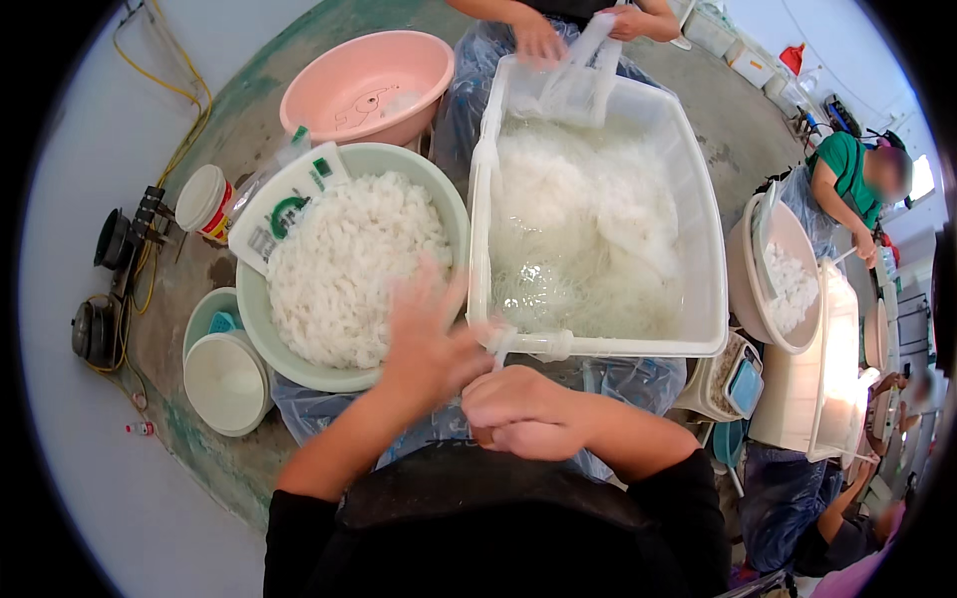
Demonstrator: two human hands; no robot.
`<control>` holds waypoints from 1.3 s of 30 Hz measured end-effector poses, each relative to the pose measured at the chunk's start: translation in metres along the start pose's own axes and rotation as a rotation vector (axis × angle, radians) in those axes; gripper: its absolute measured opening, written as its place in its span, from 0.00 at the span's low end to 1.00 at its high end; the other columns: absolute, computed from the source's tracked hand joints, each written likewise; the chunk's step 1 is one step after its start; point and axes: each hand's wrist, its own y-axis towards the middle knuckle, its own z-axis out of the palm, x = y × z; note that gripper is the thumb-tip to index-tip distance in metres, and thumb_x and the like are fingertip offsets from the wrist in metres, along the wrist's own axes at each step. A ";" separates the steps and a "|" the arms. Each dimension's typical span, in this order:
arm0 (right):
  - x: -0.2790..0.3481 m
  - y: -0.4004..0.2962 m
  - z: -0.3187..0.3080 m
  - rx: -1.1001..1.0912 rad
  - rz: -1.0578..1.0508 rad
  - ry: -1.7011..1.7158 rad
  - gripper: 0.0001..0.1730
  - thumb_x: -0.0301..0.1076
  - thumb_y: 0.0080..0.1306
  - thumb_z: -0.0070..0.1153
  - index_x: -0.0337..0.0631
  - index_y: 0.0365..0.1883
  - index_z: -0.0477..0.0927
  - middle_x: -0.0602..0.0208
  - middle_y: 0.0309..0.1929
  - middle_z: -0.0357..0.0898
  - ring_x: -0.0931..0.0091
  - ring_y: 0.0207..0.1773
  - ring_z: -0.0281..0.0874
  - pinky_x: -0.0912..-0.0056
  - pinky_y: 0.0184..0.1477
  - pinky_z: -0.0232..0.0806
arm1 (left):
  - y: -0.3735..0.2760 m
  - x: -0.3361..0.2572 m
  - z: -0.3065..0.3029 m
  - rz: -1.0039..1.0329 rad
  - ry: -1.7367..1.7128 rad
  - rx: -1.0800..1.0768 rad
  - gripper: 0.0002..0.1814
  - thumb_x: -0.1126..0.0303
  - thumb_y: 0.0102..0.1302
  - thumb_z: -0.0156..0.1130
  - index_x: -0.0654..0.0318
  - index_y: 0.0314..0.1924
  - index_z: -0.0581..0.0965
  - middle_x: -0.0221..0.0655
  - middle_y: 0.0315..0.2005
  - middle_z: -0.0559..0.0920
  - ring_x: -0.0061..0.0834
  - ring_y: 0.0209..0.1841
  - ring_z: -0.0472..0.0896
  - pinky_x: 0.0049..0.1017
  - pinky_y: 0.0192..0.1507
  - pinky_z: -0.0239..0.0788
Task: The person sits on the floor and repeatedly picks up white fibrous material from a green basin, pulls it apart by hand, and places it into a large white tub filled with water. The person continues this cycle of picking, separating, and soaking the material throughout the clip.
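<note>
My left hand [434, 336] is blurred, its fingers spread above the right rim of a pale green basin [250, 329]; it appears to hold nothing. A heap of white fibrous clumps [351, 276] fills the basin. Lower and to the right, my right hand [523, 411] is curled into a fist before the near edge of a white rectangular tub [706, 247]. A pale strip shows just above that fist, but I cannot tell whether it is gripped. Loose white fibre [583, 202] lies soaking in the tub's water.
Across the tub, a co-worker's hands [624, 22] hold a wet white fibre sheet [583, 75]. A pink basin [366, 75], a lidded bucket [200, 198] and a white bowl [226, 381] stand left. A printed bag [288, 202] overhangs the green basin. More people and tubs [777, 276] are right.
</note>
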 end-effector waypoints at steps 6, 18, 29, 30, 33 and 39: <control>-0.034 -0.005 -0.007 -0.720 0.066 0.758 0.06 0.30 0.55 0.48 0.37 0.23 0.73 0.64 0.31 0.72 0.69 0.45 0.72 0.65 0.53 0.60 | -0.003 -0.012 0.010 -0.195 -0.970 -0.173 0.17 0.63 0.61 0.62 0.57 0.50 0.81 0.41 0.65 0.68 0.47 0.70 0.60 0.48 0.67 0.49; -0.067 -0.022 0.001 -0.304 0.206 -0.544 0.08 0.31 0.61 0.50 0.36 0.31 0.77 0.55 0.36 0.75 0.56 0.44 0.70 0.55 0.49 0.62 | -0.013 0.023 0.003 -0.296 -1.345 -0.006 0.13 0.64 0.65 0.61 0.57 0.47 0.83 0.35 0.42 0.84 0.41 0.53 0.80 0.47 0.72 0.35; -0.045 -0.042 -0.015 -0.519 0.492 0.194 0.07 0.33 0.55 0.54 0.37 0.26 0.74 0.58 0.31 0.72 0.61 0.36 0.70 0.61 0.41 0.63 | -0.003 0.009 -0.014 -0.047 -0.691 -0.082 0.04 0.70 0.68 0.54 0.61 0.40 0.74 0.42 0.49 0.79 0.37 0.54 0.79 0.48 0.63 0.61; -0.039 -0.041 -0.013 -0.553 0.483 0.278 0.08 0.33 0.54 0.55 0.38 0.26 0.74 0.59 0.31 0.72 0.63 0.36 0.70 0.63 0.41 0.64 | -0.009 0.007 -0.015 -0.184 -1.031 -0.088 0.04 0.70 0.71 0.51 0.62 0.41 0.72 0.46 0.51 0.78 0.38 0.55 0.79 0.45 0.62 0.63; -0.046 -0.036 -0.028 -0.511 0.598 -0.487 0.10 0.35 0.55 0.56 0.39 0.30 0.74 0.61 0.31 0.70 0.66 0.36 0.69 0.66 0.43 0.64 | -0.006 0.000 -0.028 -0.434 -1.702 -0.088 0.08 0.69 0.76 0.41 0.65 0.44 0.67 0.56 0.54 0.75 0.40 0.55 0.78 0.39 0.58 0.67; -0.049 -0.029 0.004 -0.014 0.298 0.161 0.10 0.37 0.60 0.50 0.39 0.32 0.74 0.59 0.34 0.73 0.63 0.39 0.72 0.62 0.44 0.65 | 0.005 -0.012 -0.012 -0.674 -1.461 -0.218 0.13 0.62 0.77 0.37 0.63 0.42 0.66 0.52 0.44 0.79 0.36 0.44 0.81 0.30 0.46 0.72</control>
